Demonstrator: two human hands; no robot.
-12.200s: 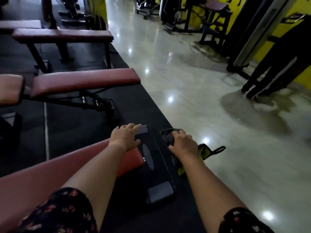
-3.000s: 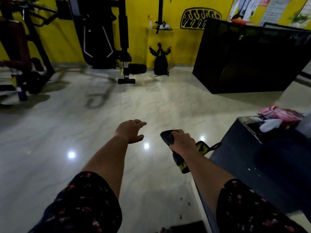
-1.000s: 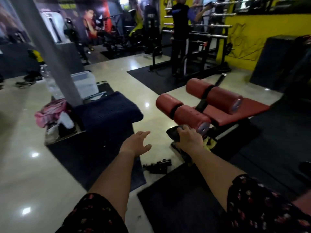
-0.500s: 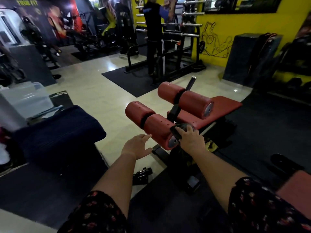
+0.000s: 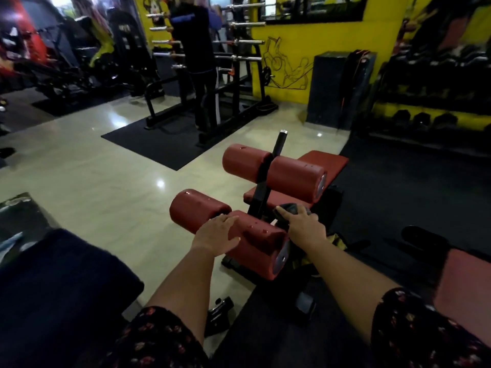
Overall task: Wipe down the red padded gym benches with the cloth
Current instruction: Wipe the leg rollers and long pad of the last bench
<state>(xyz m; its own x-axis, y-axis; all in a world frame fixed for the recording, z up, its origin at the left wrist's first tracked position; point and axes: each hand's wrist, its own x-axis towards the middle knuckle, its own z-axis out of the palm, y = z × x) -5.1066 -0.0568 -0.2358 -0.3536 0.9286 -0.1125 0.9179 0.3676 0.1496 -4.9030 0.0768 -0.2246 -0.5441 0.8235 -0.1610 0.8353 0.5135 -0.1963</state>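
head cam from where I'm watching, red bench (image 5: 322, 162) mid-frame, left hand (image 5: 218, 233) flat, fingers straight, resting on its nearest roller pad (image 5: 260, 243), right hand (image 5: 303, 227) just right of it, curled around the dark cloth (image 5: 291, 208)

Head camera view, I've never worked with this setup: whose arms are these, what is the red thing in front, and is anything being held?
There is no robot here. One camera sits on a person's head and looks forward and down, so the two forearms rising from the bottom edge are that person's own. The left hand lies flat, fingers straight, on the near red roller pad of a gym bench. The right hand grips a dark cloth just past that roller. The far red rollers and the flat red seat pad lie beyond. Another person stands at a bar rack in the background.
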